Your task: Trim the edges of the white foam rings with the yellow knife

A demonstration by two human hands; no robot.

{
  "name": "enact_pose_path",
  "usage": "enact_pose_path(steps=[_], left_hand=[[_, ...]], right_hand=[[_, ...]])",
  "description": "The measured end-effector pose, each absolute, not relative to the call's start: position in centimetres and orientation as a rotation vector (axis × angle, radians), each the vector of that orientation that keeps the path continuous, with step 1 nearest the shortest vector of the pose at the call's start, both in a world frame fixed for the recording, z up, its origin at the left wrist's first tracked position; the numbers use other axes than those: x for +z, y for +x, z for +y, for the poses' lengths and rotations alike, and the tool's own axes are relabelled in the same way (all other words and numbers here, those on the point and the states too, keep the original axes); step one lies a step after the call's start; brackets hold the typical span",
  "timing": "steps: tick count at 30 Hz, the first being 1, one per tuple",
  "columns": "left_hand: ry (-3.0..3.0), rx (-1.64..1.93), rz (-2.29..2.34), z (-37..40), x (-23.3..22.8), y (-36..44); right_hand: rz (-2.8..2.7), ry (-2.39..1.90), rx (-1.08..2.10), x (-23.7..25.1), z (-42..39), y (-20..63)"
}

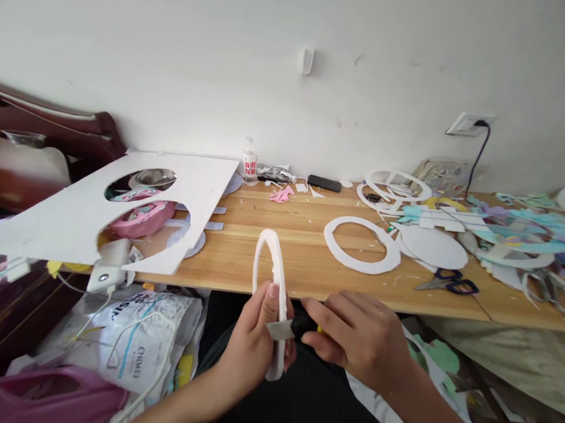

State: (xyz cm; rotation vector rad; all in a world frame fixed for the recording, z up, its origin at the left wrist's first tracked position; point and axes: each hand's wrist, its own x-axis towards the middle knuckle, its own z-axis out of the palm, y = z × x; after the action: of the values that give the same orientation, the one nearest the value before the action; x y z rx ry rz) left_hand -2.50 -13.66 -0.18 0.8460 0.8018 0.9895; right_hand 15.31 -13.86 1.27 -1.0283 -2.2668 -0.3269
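My left hand (255, 330) grips a white foam ring (276, 256), held upright and seen nearly edge-on above my lap. The thumb presses on the ring's edge and the other fingers wrap behind it. My right hand (359, 334) is closed around the dark handle of a utility knife (303, 326). Its blade lies across the lower part of the ring, just below my left thumb. Whether the blade cuts into the foam I cannot tell. Another white foam ring (334, 246) lies flat on the wooden table (309, 276) ahead.
A white board with round holes (209, 171) overhangs the table's left side. A clear bottle (250, 162) and a black phone (324, 183) stand and lie near the wall. Scissors (450, 283), a white disc (433, 246) and coloured foam scraps (529, 224) crowd the right.
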Motion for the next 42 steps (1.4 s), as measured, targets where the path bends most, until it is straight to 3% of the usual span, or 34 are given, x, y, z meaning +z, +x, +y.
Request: enact_pose_path(steps=[15,36,42], left_hand=[[0.983,1.002,0.785,-13.9,0.7,-3.1],[0.661,0.989,0.547,-13.9,0.3,-3.0],[0.702,0.959,0.747,-14.0,0.1,-3.0]], right_hand=[[-2.293,-1.019,-0.333,1.6,-14.4,14.9],[-2.247,-1.054,-0.373,1.2,-13.1,16.5],[-2.287,-0.988,-0.308,1.3,-13.7,15.8]])
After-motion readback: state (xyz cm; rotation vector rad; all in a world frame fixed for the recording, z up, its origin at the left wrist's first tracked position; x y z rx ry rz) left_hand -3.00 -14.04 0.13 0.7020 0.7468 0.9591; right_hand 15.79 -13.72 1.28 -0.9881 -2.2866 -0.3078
